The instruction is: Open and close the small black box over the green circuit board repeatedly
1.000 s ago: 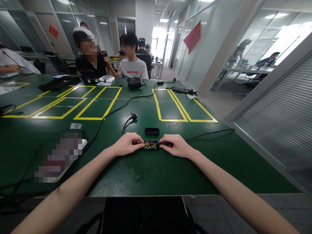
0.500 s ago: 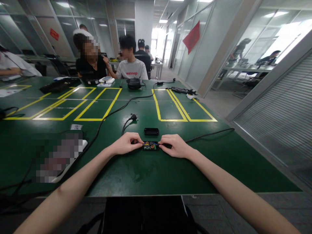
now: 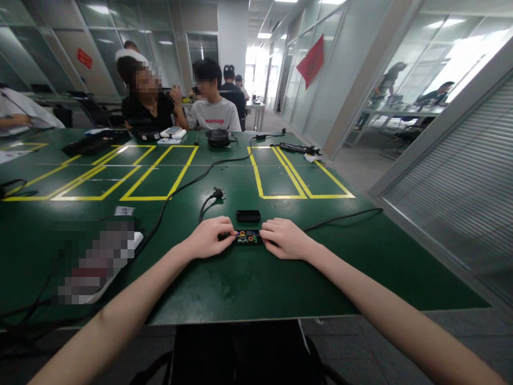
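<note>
An opened black power adapter (image 3: 249,238) lies on the green table, its circuit board with coils and coloured wires facing up. My left hand (image 3: 212,237) closes thumb and fingertips at the adapter's left end. At the opposite end, the fingers of my right hand (image 3: 287,239) are closed on the adapter's right edge. The fingertips cover both ends, so the cord entries are hidden. Just beyond the adapter sits a black plastic cover (image 3: 248,215), apart from both hands. A black plug (image 3: 218,193) on a short cord rests behind my left hand.
A power strip (image 3: 137,239), partly blurred, lies at the left. One long black cable (image 3: 188,184) crosses the table (image 3: 320,283), and another cord (image 3: 344,216) runs right. Yellow tape marks (image 3: 280,197) lie farther back. Two people sit across the table.
Both hands stay at the adapter's ends. The right fingers have curled slightly further over its edge, and the left fingertips have shifted a little. The view has moved slightly.
</note>
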Available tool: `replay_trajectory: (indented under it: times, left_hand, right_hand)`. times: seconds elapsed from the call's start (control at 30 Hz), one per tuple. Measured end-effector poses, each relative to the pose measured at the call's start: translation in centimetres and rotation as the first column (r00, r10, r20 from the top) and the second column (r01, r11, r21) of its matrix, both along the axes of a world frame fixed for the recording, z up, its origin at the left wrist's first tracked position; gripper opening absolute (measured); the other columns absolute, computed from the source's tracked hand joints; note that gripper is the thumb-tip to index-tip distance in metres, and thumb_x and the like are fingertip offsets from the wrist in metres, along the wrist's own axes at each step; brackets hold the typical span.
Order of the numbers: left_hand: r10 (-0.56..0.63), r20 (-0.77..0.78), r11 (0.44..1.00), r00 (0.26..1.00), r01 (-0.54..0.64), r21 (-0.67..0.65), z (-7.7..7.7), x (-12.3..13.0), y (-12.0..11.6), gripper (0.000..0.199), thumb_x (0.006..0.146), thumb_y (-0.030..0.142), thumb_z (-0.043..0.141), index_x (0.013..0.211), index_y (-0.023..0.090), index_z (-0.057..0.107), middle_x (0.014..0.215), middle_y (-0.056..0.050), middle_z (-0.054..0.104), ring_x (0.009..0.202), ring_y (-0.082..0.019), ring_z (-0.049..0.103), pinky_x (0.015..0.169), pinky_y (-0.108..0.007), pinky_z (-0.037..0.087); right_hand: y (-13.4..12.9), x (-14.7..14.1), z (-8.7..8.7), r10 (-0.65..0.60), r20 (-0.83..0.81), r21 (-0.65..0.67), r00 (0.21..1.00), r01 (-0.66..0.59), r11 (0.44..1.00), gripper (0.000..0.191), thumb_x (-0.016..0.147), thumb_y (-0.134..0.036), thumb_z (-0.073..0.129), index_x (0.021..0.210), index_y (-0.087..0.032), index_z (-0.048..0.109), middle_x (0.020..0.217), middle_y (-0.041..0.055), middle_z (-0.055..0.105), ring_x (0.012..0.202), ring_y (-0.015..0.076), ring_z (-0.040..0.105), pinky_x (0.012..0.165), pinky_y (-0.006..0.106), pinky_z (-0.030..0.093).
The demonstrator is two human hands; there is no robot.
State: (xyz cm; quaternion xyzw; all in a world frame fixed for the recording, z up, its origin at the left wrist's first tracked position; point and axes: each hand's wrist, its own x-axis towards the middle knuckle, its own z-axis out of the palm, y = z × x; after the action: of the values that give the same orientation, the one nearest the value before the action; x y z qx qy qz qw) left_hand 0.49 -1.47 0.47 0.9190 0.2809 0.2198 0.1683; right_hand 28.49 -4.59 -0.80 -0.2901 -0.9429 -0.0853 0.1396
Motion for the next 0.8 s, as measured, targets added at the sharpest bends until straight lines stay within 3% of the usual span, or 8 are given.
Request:
replay_trajectory:
  times: [0.17, 0.33, 0.5, 0.57, 0.63, 0.73, 0.8]
  left_hand:
    - [-0.036, -0.067, 0.991, 0.997, 0.044, 0.123, -0.2, 0.0, 0.1, 0.023, 0.097, 0.024, 0.052, 0.089, 0.019, 0.073, 0.091, -0.006, 0.068, 0.082, -0.018, 0.064, 0.076, -0.027, 0.048]
    - [0.027, 0.058, 1.000, 0.998, -0.026, -0.016, -0.9, -0.1, 0.5, 0.019, 0.096, 0.025, 0.057, 0.093, 0.019, 0.074, 0.093, -0.006, 0.071, 0.082, -0.018, 0.066, 0.075, -0.028, 0.050]
    - [0.057, 0.150, 0.997, 0.987, -0.048, -0.062, -0.8, 0.0, 0.4, 0.016, 0.092, 0.023, 0.060, 0.079, 0.018, 0.069, 0.085, -0.004, 0.068, 0.077, -0.016, 0.063, 0.073, -0.027, 0.049]
    - [0.040, 0.139, 0.999, 0.989, -0.035, -0.038, -0.6, 0.1, 0.3, 0.018, 0.090, 0.022, 0.060, 0.074, 0.017, 0.066, 0.085, -0.005, 0.067, 0.078, -0.017, 0.063, 0.075, -0.029, 0.049]
    - [0.038, 0.132, 0.998, 0.991, -0.031, -0.053, -0.4, 0.2, 0.3, 0.015, 0.087, 0.023, 0.061, 0.074, 0.017, 0.066, 0.087, -0.005, 0.068, 0.080, -0.017, 0.064, 0.077, -0.029, 0.050]
    - [0.162, 0.176, 0.983, 0.971, -0.143, -0.117, -0.4, 0.4, 0.5, 0.014, 0.088, 0.026, 0.061, 0.085, 0.018, 0.072, 0.088, -0.005, 0.070, 0.082, -0.019, 0.065, 0.078, -0.031, 0.052]
    - [0.312, 0.207, 0.948, 0.927, -0.290, -0.129, -0.7, 0.6, 1.0, 0.021, 0.091, 0.029, 0.058, 0.098, 0.018, 0.074, 0.094, -0.007, 0.073, 0.089, -0.022, 0.067, 0.081, -0.034, 0.054]
  right_hand:
    - [0.0, 0.3, 0.1, -0.020, 0.077, 0.012, 0.997, 0.019, 1.000, 0.016, 0.098, -0.014, 0.047, 0.095, -0.018, 0.062, 0.092, 0.0085, 0.064, 0.080, 0.0205, 0.053, 0.074, 0.033, 0.036]
    - [0.1, 0.3, 0.5, -0.050, 0.116, -0.023, 0.992, 0.053, 0.998, 0.018, 0.099, -0.012, 0.045, 0.100, -0.018, 0.062, 0.096, 0.0092, 0.064, 0.084, 0.0214, 0.054, 0.076, 0.032, 0.038]
    - [-0.1, 0.1, 0.8, -0.058, 0.110, -0.084, 0.992, 0.067, 0.994, 0.019, 0.099, -0.012, 0.046, 0.099, -0.018, 0.064, 0.095, 0.0092, 0.064, 0.084, 0.0212, 0.055, 0.076, 0.033, 0.038]
    - [0.0, 0.1, 0.5, -0.049, 0.007, -0.134, 0.999, 0.050, 0.990, 0.018, 0.099, -0.015, 0.047, 0.096, -0.018, 0.065, 0.093, 0.0088, 0.064, 0.083, 0.0210, 0.056, 0.076, 0.033, 0.040]
    - [0.4, 0.2, -0.1, -0.089, -0.198, -0.222, 0.976, 0.044, 0.974, 0.019, 0.099, -0.020, 0.049, 0.091, -0.018, 0.066, 0.090, 0.0077, 0.065, 0.082, 0.0202, 0.058, 0.076, 0.032, 0.043]
    - [1.7, 0.4, -1.4, -0.335, -0.468, -0.361, 0.818, 0.170, 0.917, 0.022, 0.099, -0.026, 0.052, 0.097, -0.018, 0.071, 0.089, 0.0063, 0.064, 0.076, 0.0185, 0.059, 0.072, 0.032, 0.047]
    - [2.6, 0.4, -2.0, -0.478, -0.506, -0.396, 0.718, 0.298, 0.868, 0.025, 0.097, -0.029, 0.055, 0.111, -0.017, 0.073, 0.092, 0.0074, 0.064, 0.078, 0.0200, 0.059, 0.074, 0.035, 0.050]
